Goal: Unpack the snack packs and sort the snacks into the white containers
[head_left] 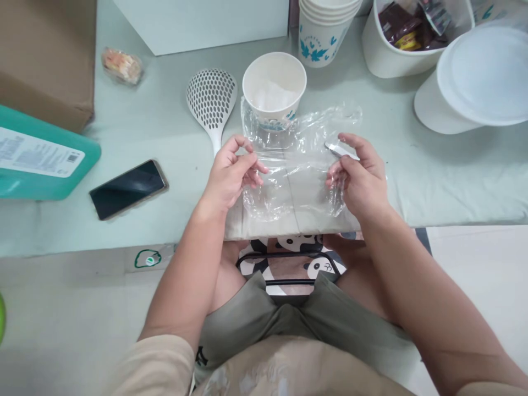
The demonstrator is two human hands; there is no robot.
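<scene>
A clear plastic bag (pixel 295 190) is stretched out flat between my hands near the table's front edge. My left hand (pixel 233 173) is closed, with thumb and forefinger pinching the bag's left side. Between the thumb and forefinger of my right hand (pixel 361 179) is a slim, pale, pointed tool (pixel 341 150); its exact kind does not show. The curled fingers of that hand touch the bag's right side. Just beyond the bag stands a white paper cup (pixel 274 88) with something whitish inside. A white slotted skimmer (pixel 212 104) lies beside it, its handle partly behind my left hand.
Stacked paper cups (pixel 325 38), a white tub with dark wrapped packets (pixel 412 60) and a lidded white tub (pixel 478 77) stand at the back right. A phone (pixel 129 188), a teal container (pixel 45 157), a cardboard box (pixel 45 60) and a wrapped snack (pixel 122 66) are to the left.
</scene>
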